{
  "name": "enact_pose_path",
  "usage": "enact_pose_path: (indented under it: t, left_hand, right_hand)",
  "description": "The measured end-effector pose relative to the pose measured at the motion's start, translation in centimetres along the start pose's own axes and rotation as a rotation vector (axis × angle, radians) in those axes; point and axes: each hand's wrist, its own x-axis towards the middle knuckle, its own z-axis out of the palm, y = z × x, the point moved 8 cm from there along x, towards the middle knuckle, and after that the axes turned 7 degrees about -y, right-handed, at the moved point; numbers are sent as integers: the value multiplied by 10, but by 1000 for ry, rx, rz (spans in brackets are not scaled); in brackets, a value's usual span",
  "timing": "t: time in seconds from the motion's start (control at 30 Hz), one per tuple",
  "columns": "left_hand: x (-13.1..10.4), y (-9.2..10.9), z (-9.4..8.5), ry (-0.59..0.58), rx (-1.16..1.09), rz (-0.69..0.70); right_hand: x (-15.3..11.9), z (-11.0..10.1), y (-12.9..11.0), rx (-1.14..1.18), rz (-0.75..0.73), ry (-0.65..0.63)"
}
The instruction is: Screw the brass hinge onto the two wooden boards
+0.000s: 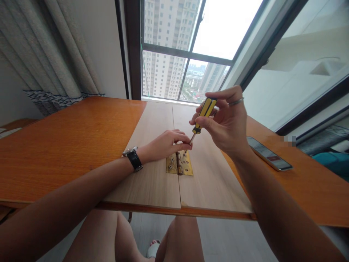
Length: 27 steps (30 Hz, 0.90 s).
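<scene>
1. Holding a screwdriver (205, 111) by its yellow-and-black handle in the right hand (230, 120), clamped between thumb and fingers, with the index finger laid over the butt end.
2. Tilted, not upright, with the metal shaft slanting down and leftward to the upper part of a brass-coloured hinge (179, 165), over its right leaf (apparently at a small dark screw, too tiny to be sure of).
3. Reaching in from the other side with the left hand (169, 143), thumb and fingertips close together at the shaft's lower end; cannot tell whether pinched on the metal or only set against it.
4. Lying flat, in the hinge's case, with one leaf on each of two pale wood-grain boards (152, 185) and the barrel along their seam; marked on both leaves with holes or screw heads (hard to tell apart).
5. Wearing a black-strapped watch (132, 159) on the left wrist and a ring (236, 102) on the right hand.
6. Under the boards, an orange-brown table (68, 156); to the right on it, a phone (269, 154).
7. Beyond the far edge, a window (188, 54) onto tall buildings; at far left, a grey curtain (54, 43).
</scene>
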Motion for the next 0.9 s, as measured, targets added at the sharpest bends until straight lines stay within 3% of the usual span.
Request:
enact_pose_path:
  t: [0.27,0.57,0.8,0.9]
  left_hand:
    - [0,-1,2,-42,39,16]
    - [-1,1,4,-60,89,54]
    - [-2,0,3,-62,91,64]
    - [-2,0,4,-68,94,66]
  right_hand:
    - [1,7,4,199,94,-113]
    - [2,-2,-1,114,14,-19]
    - [1,13,-3,108,92,-184]
    - [0,11,-2,127,115,-193]
